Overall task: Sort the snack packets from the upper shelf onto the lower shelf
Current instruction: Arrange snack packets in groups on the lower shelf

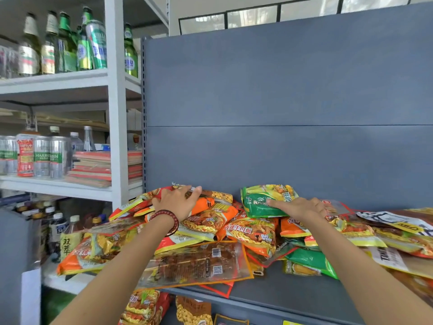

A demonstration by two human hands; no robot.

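- Head view: we look down on a heap of snack packets, mostly orange with some green. It is spread over the grey shelf across the lower half of the frame.
- Our left hand, left of centre, lies on an orange packet at the back of the heap. Its fingers are straight and slightly spread, not curled round anything.
- A bead bracelet circles that wrist.
- Our right hand, right of centre, rests flat on a green packet on top of the heap. The fingers are pressed together and point toward the left of the frame.
- A clear packet with brown contents lies at bottom centre, overhanging the shelf's front edge.
- Under that edge, at the bottom of the frame, lower packets show.
- At upper left, bottles stand on a white rack.
- At mid left, cans stand just beside stacked books.
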